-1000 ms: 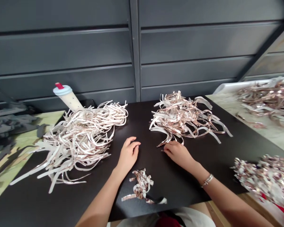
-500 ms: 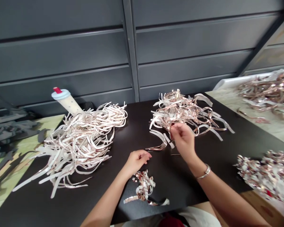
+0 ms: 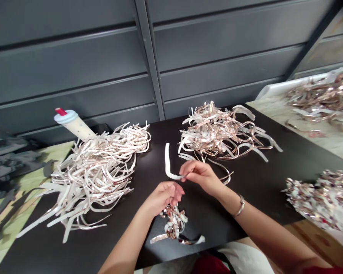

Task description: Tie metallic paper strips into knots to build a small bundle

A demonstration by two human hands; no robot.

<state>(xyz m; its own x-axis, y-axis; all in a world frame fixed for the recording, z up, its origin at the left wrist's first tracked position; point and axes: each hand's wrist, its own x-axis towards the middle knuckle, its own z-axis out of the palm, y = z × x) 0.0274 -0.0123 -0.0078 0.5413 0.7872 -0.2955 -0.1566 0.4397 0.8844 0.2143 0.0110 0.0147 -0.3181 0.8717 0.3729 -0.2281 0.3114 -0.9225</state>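
My right hand (image 3: 198, 175) pinches one end of a narrow strip (image 3: 168, 163); its white side shows, and it bends up and away to the left. Just left of it and nearer to me, my left hand (image 3: 166, 196) has its fingers curled in. What those fingers hold, if anything, is hidden. Under my left hand lies a small heap of crinkled rose-gold and white scraps (image 3: 175, 224). Beyond my right hand, a pile of rose-gold and white strips (image 3: 217, 131) rests on the black table (image 3: 148, 169), with a few loose strips at its near edge.
A large pile of white-faced strips (image 3: 100, 167) covers the table's left part. Behind it leans a pale cup (image 3: 77, 125) with a red-tipped lid. Crinkled scraps (image 3: 322, 201) stand at the right, more strips (image 3: 326, 101) at the back right, dark pieces (image 3: 14, 160) at far left.
My right hand has come from the right pile toward me and left, bringing a strip up beside my left hand. My left hand's fingers have curled in more.
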